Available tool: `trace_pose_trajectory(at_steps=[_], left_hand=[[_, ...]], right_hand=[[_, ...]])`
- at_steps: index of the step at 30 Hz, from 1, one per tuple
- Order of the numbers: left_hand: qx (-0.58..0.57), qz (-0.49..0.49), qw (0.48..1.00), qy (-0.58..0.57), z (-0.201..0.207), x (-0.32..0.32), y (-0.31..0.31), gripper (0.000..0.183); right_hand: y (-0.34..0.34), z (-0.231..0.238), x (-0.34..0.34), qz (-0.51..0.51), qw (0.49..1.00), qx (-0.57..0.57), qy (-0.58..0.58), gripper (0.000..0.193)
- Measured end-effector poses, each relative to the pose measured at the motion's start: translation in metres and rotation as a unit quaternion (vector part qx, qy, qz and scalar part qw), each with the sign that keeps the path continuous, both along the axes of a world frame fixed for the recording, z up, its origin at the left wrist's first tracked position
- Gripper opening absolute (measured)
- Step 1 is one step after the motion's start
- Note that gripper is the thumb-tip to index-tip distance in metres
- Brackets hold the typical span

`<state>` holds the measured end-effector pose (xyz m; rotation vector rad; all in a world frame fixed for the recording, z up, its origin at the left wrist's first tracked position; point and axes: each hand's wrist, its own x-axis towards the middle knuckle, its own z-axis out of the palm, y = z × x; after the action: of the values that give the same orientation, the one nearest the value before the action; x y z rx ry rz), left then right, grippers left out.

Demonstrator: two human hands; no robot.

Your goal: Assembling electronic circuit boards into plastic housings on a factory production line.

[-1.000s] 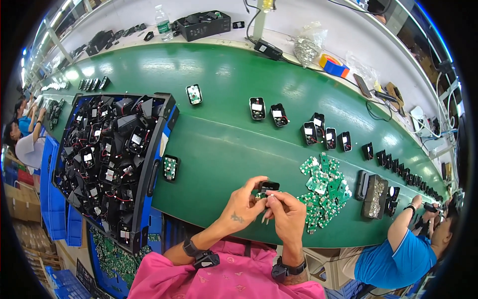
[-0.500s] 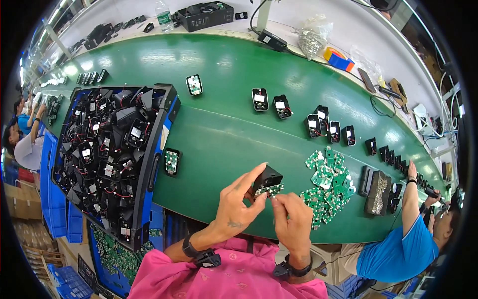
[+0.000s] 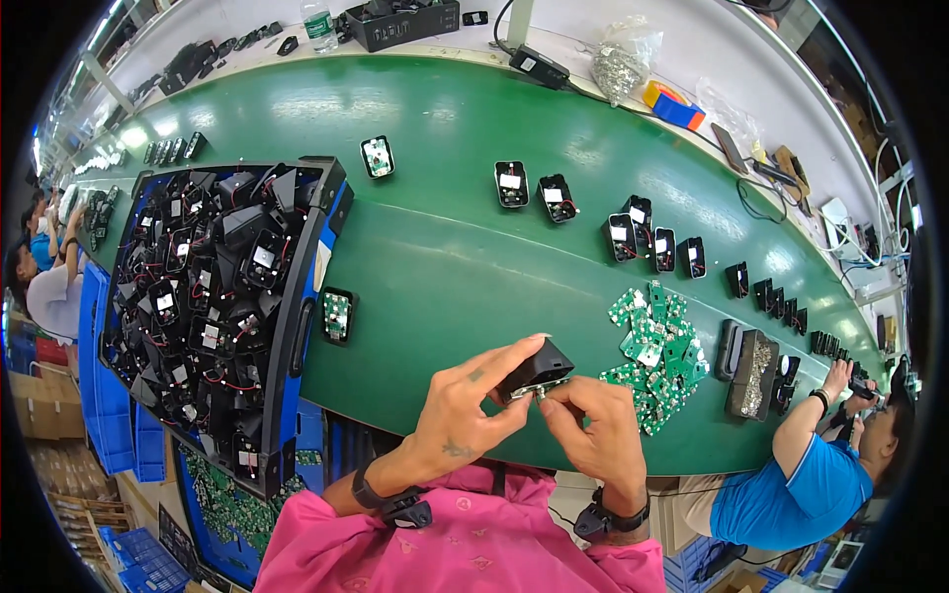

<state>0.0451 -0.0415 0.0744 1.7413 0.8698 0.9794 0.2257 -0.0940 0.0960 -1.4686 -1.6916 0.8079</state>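
My left hand (image 3: 463, 407) grips a small black plastic housing (image 3: 540, 362), tilted above the green table. A thin edge of a green circuit board (image 3: 526, 390) shows at the housing's near side, by my left thumb. My right hand (image 3: 599, 427) is closed in a pinch at that edge; whatever small part lies between the fingertips is too tiny to make out. To the right of my right hand lies a loose pile of green circuit boards (image 3: 660, 346). Left of my hands, one black housing with a board in it (image 3: 337, 316) lies on the table.
A blue-edged crate (image 3: 314, 267) full of black housings with wires stands at the left. More open housings (image 3: 511, 186) are spread across the far side and right. A tray of small metal parts (image 3: 753, 381) sits at right, near a co-worker in a blue shirt (image 3: 791, 494).
The housing has turned in my left hand, so more of its black side shows and less of the board. My right hand has shifted slightly right. The co-worker's arm at right has drawn back.
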Motion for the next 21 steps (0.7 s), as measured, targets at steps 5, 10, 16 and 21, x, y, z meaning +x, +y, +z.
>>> trace_pose_trajectory(at_steps=[5, 10, 16, 21], left_hand=[[0.033, -0.003, 0.999, 0.012, -0.004, -0.001, -0.001, 0.063], [0.116, 0.03, 0.992, 0.041, -0.011, 0.002, -0.002, 0.061], [0.124, 0.053, 0.988, 0.079, -0.025, 0.005, -0.004, 0.059], [-0.183, 0.033, 0.972, -0.144, -0.036, 0.003, -0.003, 0.061]], right_hand=[[0.001, -0.001, 0.001, -0.001, 1.0, -0.028, 0.01, 0.006], [0.002, -0.003, -0.003, -0.015, 1.0, -0.021, -0.015, 0.006], [0.001, -0.022, -0.013, -0.062, 0.998, -0.016, 0.004, 0.01], [0.0, -0.037, -0.032, -0.183, 0.982, 0.034, 0.024, 0.012]])
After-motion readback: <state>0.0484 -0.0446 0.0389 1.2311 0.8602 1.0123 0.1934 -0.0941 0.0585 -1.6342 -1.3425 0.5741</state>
